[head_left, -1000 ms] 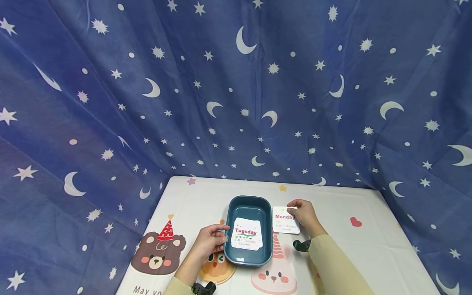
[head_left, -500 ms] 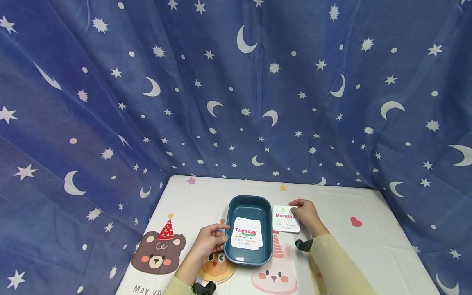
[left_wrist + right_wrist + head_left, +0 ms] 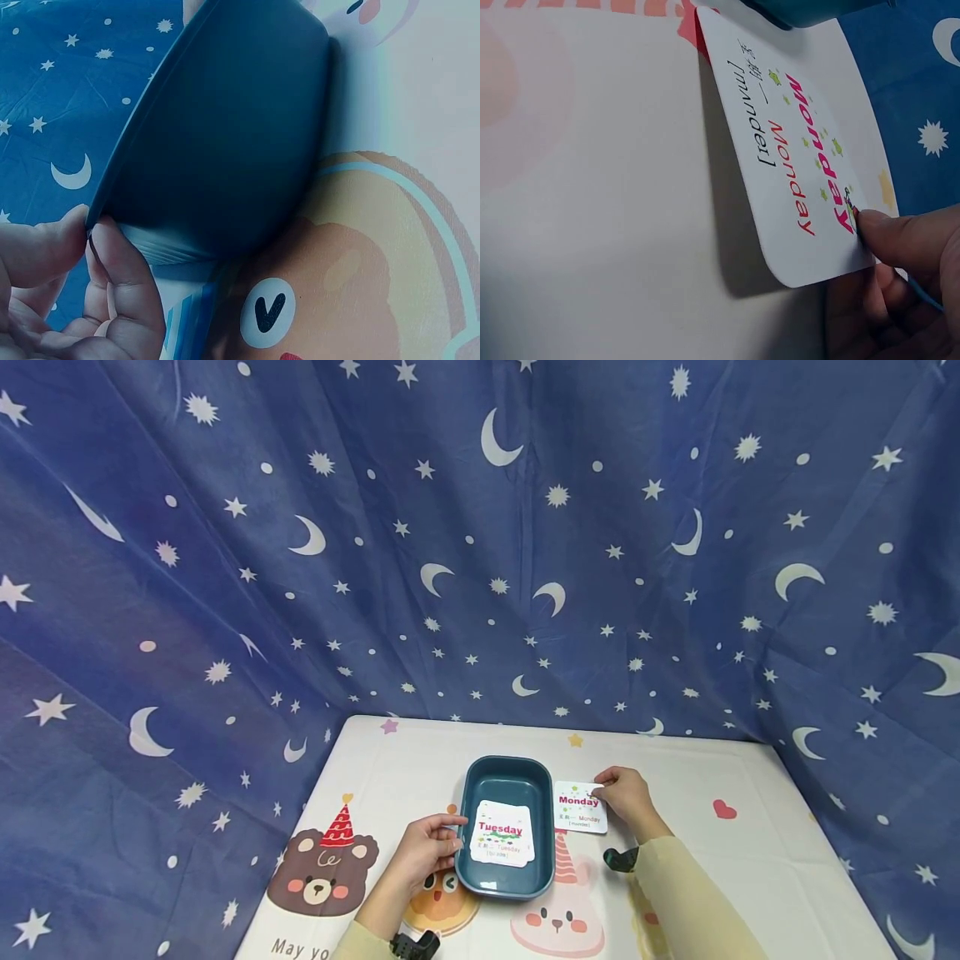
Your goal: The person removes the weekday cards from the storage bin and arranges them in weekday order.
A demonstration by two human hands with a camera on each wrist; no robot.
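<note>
The white square "Monday" card has barely lifted, its corner pinched by the right hand. The left hand grips the dark teal plastic tray, where the "Tuesday" card already lies; "Monday" remains outside.

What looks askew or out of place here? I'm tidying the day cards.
The Monday card is lifted off the table on one side, pinched by the right hand. The Tuesday card lies flat in the blue tray.

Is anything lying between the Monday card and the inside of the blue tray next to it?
Only the tray's own right wall. The Monday card, pinched at its right edge by the right hand, sits just outside the blue tray. A Tuesday card already covers much of the tray floor; the left hand grips the left rim.
</note>
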